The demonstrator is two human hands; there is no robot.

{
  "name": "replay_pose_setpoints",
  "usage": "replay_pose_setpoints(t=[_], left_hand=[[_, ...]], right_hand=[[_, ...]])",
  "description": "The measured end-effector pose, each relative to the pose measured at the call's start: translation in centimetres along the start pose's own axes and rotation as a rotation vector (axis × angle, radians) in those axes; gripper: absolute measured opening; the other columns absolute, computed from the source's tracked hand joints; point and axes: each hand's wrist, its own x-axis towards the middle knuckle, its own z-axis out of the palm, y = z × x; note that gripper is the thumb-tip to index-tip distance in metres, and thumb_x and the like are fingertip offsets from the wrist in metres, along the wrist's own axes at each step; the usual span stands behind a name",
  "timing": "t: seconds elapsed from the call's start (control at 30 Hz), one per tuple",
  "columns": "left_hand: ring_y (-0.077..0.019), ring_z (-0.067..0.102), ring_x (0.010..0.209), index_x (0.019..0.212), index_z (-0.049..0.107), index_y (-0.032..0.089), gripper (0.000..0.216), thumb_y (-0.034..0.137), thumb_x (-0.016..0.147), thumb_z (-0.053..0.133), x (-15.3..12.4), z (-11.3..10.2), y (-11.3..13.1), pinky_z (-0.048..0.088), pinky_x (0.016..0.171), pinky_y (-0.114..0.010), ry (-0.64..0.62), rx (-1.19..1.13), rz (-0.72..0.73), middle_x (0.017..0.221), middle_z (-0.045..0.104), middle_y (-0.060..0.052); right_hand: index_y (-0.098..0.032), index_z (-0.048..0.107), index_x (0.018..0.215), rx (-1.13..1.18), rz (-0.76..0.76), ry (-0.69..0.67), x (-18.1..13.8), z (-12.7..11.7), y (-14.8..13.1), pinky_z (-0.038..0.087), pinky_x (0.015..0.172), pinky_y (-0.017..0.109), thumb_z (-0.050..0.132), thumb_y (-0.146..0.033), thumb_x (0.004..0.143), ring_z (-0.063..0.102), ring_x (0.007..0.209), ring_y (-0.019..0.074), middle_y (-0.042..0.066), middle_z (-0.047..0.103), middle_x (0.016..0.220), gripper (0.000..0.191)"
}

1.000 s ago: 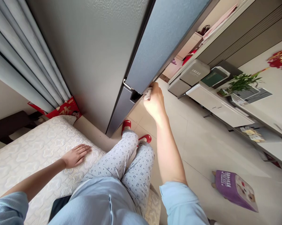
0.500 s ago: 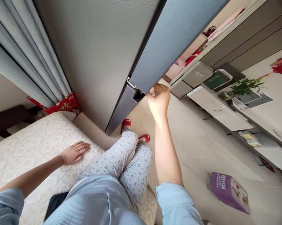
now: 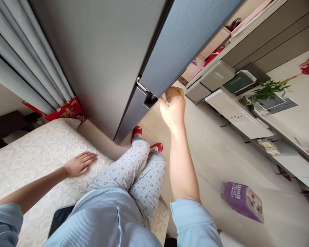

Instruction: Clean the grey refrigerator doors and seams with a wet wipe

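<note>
My right hand (image 3: 173,103) is at the lower corner of the blue-grey upper refrigerator door (image 3: 180,44), beside the hinge gap. Its fingers are curled round the door's edge, and the fingertips are hidden behind it. A metal hinge (image 3: 142,85) shows between this door and the lower door (image 3: 132,111). My left hand (image 3: 81,164), with a ring on one finger, lies flat on the quilted cream sofa cover (image 3: 48,147) and holds nothing.
A dark phone (image 3: 60,218) lies on the sofa by my hip. Grey curtains (image 3: 28,61) hang at left above a red box (image 3: 67,110). To the right are a purple stool (image 3: 243,202) on the tiled floor, a white cabinet (image 3: 236,111) and a green plant (image 3: 270,90).
The view has shifted slightly, so the purple stool appears a little further left and higher. My right hand stays at the door edge, and my left hand stays flat on the sofa.
</note>
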Motion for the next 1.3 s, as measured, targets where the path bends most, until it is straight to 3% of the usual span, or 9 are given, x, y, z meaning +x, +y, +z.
replay_pose_setpoints(t=[0.23, 0.4, 0.67, 1.13, 1.3], left_hand=[[-0.0225, 0.049, 0.143, 0.152, 0.054, 0.021, 0.053, 0.027, 0.1, 0.046, -0.2, 0.4, -0.2, 0.028, 0.128, -0.04, -0.015, 0.026, -0.004, 0.155, 0.054, -0.006], [-0.0225, 0.047, 0.145, 0.152, 0.053, 0.021, 0.053, 0.027, 0.1, 0.046, -0.5, 0.8, -0.4, 0.025, 0.129, -0.04, -0.017, 0.055, 0.006, 0.157, 0.051, -0.005], [-0.0224, 0.048, 0.144, 0.153, 0.052, 0.021, 0.053, 0.026, 0.1, 0.046, -0.1, 0.1, -0.2, 0.028, 0.127, -0.04, -0.001, 0.048, 0.017, 0.156, 0.052, -0.006], [-0.0215, 0.051, 0.141, 0.153, 0.051, 0.02, 0.054, 0.024, 0.1, 0.044, 0.3, -0.4, 0.1, 0.03, 0.126, -0.039, 0.024, 0.048, 0.023, 0.153, 0.056, -0.006], [-0.0225, 0.051, 0.141, 0.151, 0.053, 0.019, 0.052, 0.025, 0.101, 0.043, 0.4, -0.2, 0.1, 0.032, 0.124, -0.041, 0.011, 0.055, 0.018, 0.153, 0.055, -0.007]], right_hand=[[-0.02, 0.041, 0.072, 0.056, -0.005, 0.018, -1.0, 0.8, -0.9, 0.052, 0.094, 0.038, 0.057, -0.045, 0.098, 0.054, 0.093, 0.0194, 0.003, 0.046, 0.075, 0.04], [-0.019, 0.05, 0.08, 0.229, 0.051, 0.003, -2.1, 1.5, -1.5, 0.051, 0.085, 0.03, 0.051, -0.053, 0.1, 0.051, 0.079, 0.0133, 0.001, 0.05, 0.079, 0.04], [-0.018, 0.057, 0.089, 0.499, 0.114, -0.013, -2.5, 2.0, -1.3, 0.051, 0.088, 0.027, 0.05, -0.064, 0.098, 0.059, 0.087, 0.0131, 0.002, 0.062, 0.086, 0.047], [-0.018, 0.06, 0.096, 0.732, 0.237, 0.22, -2.6, 3.5, -0.9, 0.054, 0.098, 0.032, 0.055, -0.062, 0.096, 0.063, 0.097, 0.0144, 0.002, 0.062, 0.088, 0.044], [-0.018, 0.063, 0.093, 0.836, 0.227, 0.301, -2.9, 3.5, -1.4, 0.054, 0.101, 0.033, 0.057, -0.054, 0.096, 0.065, 0.102, 0.0147, 0.004, 0.066, 0.098, 0.037]])
